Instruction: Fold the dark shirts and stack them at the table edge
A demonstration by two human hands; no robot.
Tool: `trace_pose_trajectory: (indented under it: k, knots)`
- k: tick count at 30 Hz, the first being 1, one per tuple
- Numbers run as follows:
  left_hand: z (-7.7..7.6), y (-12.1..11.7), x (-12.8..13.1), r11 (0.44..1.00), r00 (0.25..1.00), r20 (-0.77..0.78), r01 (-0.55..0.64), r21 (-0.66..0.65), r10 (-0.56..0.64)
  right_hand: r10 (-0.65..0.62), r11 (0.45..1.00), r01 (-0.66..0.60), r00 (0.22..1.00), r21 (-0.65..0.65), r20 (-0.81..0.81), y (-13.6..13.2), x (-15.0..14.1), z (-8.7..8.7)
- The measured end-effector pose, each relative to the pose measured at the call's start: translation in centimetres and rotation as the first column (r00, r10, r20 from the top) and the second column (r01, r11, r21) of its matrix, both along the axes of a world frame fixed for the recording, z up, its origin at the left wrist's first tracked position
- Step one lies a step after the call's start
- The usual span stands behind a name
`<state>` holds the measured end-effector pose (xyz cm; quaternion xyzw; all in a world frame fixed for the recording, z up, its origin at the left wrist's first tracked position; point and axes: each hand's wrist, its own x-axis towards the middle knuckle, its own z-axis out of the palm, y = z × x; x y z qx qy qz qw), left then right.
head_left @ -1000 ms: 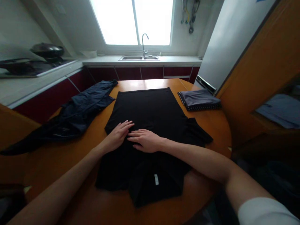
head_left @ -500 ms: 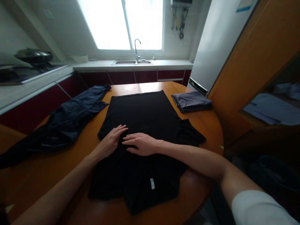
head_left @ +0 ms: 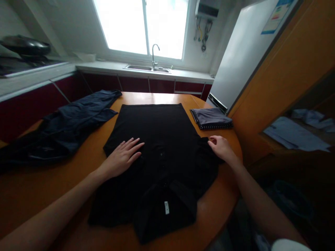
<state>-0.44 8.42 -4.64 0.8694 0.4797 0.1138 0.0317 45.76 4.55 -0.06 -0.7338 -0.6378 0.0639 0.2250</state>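
A black polo shirt [head_left: 157,125] lies spread front up on the table, its collar with a white label toward me and its hem at the far side. My left hand [head_left: 123,156] rests flat on the shirt's left part, fingers spread. Over at the right sleeve, my right hand [head_left: 222,148] has its fingers curled and closed on the sleeve's edge; the fingertips are partly hidden. Small buttons show down the middle of the shirt's chest.
Dark blue clothing [head_left: 70,122] lies loosely along the left of the round wooden table [head_left: 209,216]. A folded grey and black stack of clothes [head_left: 211,118] sits at the right edge. Beyond are a counter with a sink [head_left: 141,67] and a fridge [head_left: 235,59].
My right hand has left the middle of the shirt and moved right to the sleeve, closing on it. My left hand stays on the shirt, its fingers more spread. The view has shifted slightly.
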Motion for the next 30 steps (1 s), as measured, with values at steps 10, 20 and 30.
trace_pose_trajectory:
  k: [10,20,30]
  knots:
    - [0.0,0.0,0.1,1.0,1.0,-0.022,-0.005,-0.006,0.005,-0.075,0.993,0.06,0.986,-0.101,-0.146,-3.0,2.8,-2.8]
    - [0.1,0.2,0.0,1.0,1.0,-0.023,0.013,0.001,-0.013,0.073,0.996,-0.093,0.854,-0.013,-0.516,-1.7,-1.4,2.7]
    - [0.2,0.2,-0.2,1.0,0.998,-0.057,0.016,0.008,-0.016,0.285,0.958,-0.234,0.782,0.163,-0.555,6.6,-3.7,3.0]
